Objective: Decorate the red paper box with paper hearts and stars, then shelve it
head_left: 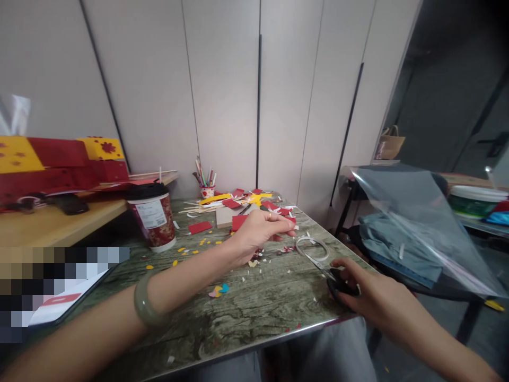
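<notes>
My right hand (358, 286) grips a pair of scissors (323, 268) by the black handles near the table's right edge. The scissor blades point toward a ring-shaped roll of clear tape (327, 251) and overlap its near side. Over the middle of the table, my left hand (264, 229) has its thumb and fingers pinched together. Red and white paper shows right by its fingertips, but whether a piece is between them is hard to make out. Behind that hand lie a red paper piece (239, 223) and a greyish-beige block (225, 217).
Paper scraps (218, 290) litter the wood-grain table (254, 318). A lidded paper cup (153, 220) stands left, a pencil cup (207, 191) at the back. Red and yellow boxes (59, 154) sit on a side shelf. Right of the table, a chair holds folded clothes (397, 252) under clear plastic.
</notes>
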Demonstrator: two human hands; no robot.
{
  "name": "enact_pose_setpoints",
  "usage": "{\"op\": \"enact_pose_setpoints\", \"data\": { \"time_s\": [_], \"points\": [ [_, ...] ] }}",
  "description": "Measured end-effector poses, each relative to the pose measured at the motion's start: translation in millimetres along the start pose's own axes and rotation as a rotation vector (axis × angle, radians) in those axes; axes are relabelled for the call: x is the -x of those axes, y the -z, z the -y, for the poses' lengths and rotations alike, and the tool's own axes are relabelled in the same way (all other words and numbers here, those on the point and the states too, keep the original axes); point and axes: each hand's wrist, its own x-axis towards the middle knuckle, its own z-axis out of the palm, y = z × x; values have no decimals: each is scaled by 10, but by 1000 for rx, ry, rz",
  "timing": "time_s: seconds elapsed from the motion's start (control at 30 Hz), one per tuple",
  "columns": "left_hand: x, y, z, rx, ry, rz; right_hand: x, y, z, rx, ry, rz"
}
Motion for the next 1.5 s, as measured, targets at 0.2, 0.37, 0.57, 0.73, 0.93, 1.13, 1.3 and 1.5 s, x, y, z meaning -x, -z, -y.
{"op": "enact_pose_setpoints", "data": {
  "time_s": [0.2,0.37,0.57,0.73,0.93,1.13,1.3,1.5],
  "points": [
    [186,57,-129,21,18,-49,-502,-138,-181,-49,143,108],
    [397,65,-126,65,61,-76,-619,41,224,-238,189,-129],
    [611,90,-136,-41,-94,-106,-425,379,1023,-589,225,-343],
    [693,202,-277,-169,-173,-196,-516,420,1235,-454,304,-481],
    [788,301,-298,-392,-201,-292,-538,333,1381,-355,324,-586],
    [981,568,-138,-519,-98,-196,-584,177,1158,-667,164,-372],
    [1093,754,227,-1000,55,-68,-661,48,796,-711,37,-172],
    [1056,697,386,-1201,85,67,-644,-53,543,-625,-50,-142]
  ]
}}
